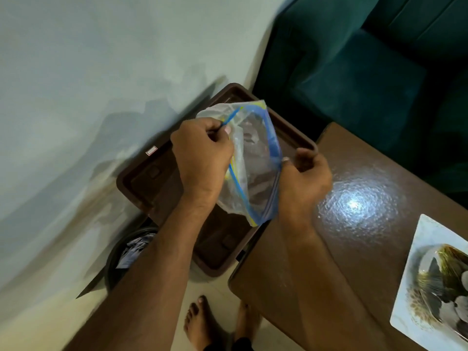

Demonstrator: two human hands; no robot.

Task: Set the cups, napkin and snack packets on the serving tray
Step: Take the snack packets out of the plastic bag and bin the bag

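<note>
A clear plastic zip bag (253,163) with a blue and yellow seal strip hangs open between my two hands. My left hand (200,155) pinches one side of its mouth, and my right hand (304,178) pinches the other side. The bag is held above a dark brown serving tray (149,183), which lies against the wall beside the table. What the bag holds is too blurred to tell. No cups or napkin are in view.
A brown table (354,224) with a bright light glare stands at the right. A white plate (425,279) with wrapped items sits near its right edge. A teal sofa (354,72) is behind, a round dark bin (126,254) below the tray, my bare feet (202,323) on the floor.
</note>
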